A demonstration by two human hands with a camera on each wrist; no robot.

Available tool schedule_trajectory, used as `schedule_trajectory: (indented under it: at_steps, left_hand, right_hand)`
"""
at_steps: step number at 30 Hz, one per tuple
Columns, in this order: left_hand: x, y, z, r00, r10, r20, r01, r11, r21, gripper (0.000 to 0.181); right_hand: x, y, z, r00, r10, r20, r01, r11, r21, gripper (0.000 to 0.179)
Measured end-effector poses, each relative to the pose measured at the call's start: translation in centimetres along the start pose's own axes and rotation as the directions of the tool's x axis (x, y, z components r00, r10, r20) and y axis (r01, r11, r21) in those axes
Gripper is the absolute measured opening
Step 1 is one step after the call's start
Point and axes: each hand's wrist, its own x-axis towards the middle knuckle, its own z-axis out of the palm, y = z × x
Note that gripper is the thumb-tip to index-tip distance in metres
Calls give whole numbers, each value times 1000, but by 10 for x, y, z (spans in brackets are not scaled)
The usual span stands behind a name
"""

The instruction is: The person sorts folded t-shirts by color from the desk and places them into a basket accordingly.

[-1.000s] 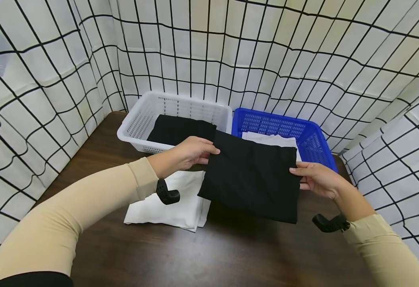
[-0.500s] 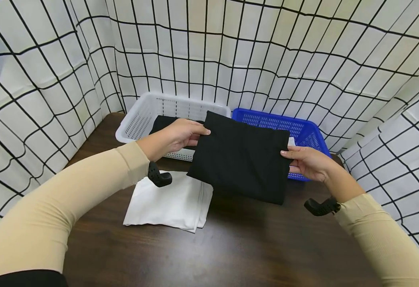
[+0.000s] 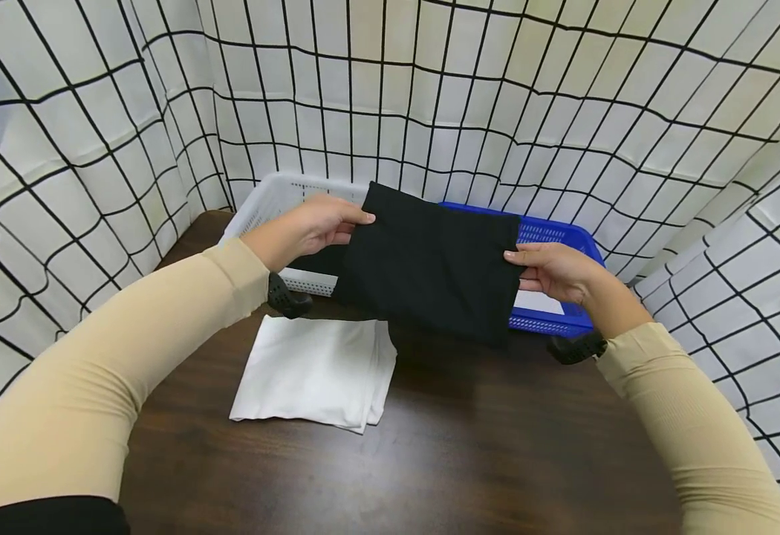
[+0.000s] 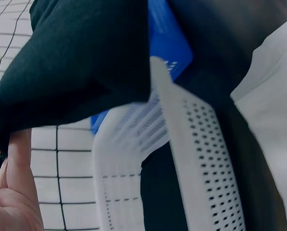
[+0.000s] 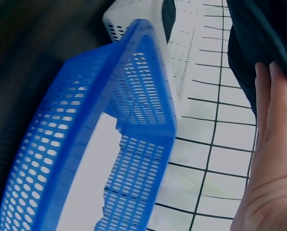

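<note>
A folded black cloth [image 3: 433, 260] hangs stretched between both hands, above the fronts of the two baskets. My left hand [image 3: 326, 225] pinches its left edge between thumb and fingers, over the white basket [image 3: 306, 282]. The right edge is pinched by my right hand [image 3: 553, 271], in front of the blue basket [image 3: 550, 325]. In the left wrist view the black cloth [image 4: 85, 62] droops over the white basket's end. Another black cloth [image 4: 163, 187] lies inside that basket. White cloth [image 5: 85, 178] lies in the blue basket in the right wrist view.
A folded white cloth [image 3: 316, 371] lies on the dark wooden table [image 3: 430, 461], in front of the white basket. Behind and beside the baskets stand white curtains [image 3: 497, 89] with a black grid pattern.
Both hands have lifted the black cloth away from me and slightly left, from over the table to over the baskets. The white cloth on the table has stayed put.
</note>
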Motion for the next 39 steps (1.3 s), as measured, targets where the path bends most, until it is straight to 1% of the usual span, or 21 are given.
schedule_trajectory:
  at_steps: [2, 4, 6, 7, 9, 11, 13, 15, 16, 20, 21, 22, 25, 30, 34, 36, 39]
  left_hand:
    - [0, 4, -4, 1000, 3, 6, -4, 1000, 14, 12]
    - [1, 8, -9, 1000, 5, 4, -5, 1000, 26, 7]
    - [2, 12, -13, 1000, 8, 3, -8, 999, 35, 14]
    - [2, 14, -15, 1000, 7, 6, -8, 999, 41, 21]
    - [3, 18, -19, 1000, -1, -6, 2, 999, 51, 36]
    - [4, 21, -22, 1000, -6, -19, 8, 998, 58, 48]
    - [3, 25, -26, 999, -5, -36, 6, 999, 48, 52]
    - [3, 29, -30, 998, 1, -60, 0, 1000, 19, 43]
    - [2, 31, -33, 998, 6, -66, -6, 1000, 9, 38]
    - [3, 39, -42, 997, 13, -78, -14, 1000, -22, 10]
    - [3, 40, -45, 997, 13, -82, -15, 1000, -25, 7]
    - [4, 41, -47, 996, 13, -85, -15, 1000, -23, 4]
    - [5, 44, -54, 995, 17, -100, -19, 1000, -25, 5]
    - [9, 45, -59, 993, 22, -118, -25, 999, -23, 8]
    - [12, 43, -64, 990, 8, -143, -12, 1000, -28, 12]
    - [14, 41, -67, 988, 11, -156, -13, 1000, -15, 15]
    - [16, 38, -73, 982, 22, -185, -18, 1000, 24, 16]
  right_hand:
    - [3, -5, 1, 1000, -5, 4, 5, 1000, 11, 76]
    - [7, -10, 3, 1000, -13, 3, 13, 1000, 17, 73]
    - [10, -16, 4, 1000, -21, -6, 21, 1000, 8, 72]
    - [11, -18, 4, 1000, -25, -10, 25, 1000, -2, 73]
    - [15, -24, 6, 999, -28, -25, 28, 1000, -4, 69]
    - [20, -28, 9, 999, -33, -30, 33, 999, -15, 70]
    - [25, -32, 11, 999, -38, -37, 38, 999, -4, 68]
    - [31, -36, 14, 998, -45, -42, 46, 999, 16, 62]
    - [34, -38, 16, 998, -50, -47, 51, 998, 22, 55]
    - [46, -42, 20, 997, -57, -47, 60, 996, 61, 16]
    - [49, -42, 21, 997, -58, -42, 61, 996, 68, 14]
    - [52, -43, 23, 998, -59, -35, 62, 995, 72, 16]
    - [60, -44, 26, 998, -64, -17, 65, 993, 95, 19]
    - [71, -46, 30, 997, -68, -22, 70, 989, 129, 19]
    - [81, -47, 35, 996, -67, -61, 75, 988, 132, 13]
    - [88, -46, 39, 993, -62, -98, 75, 989, 129, 12]
    - [100, -44, 47, 988, -59, -145, 75, 992, 104, 29]
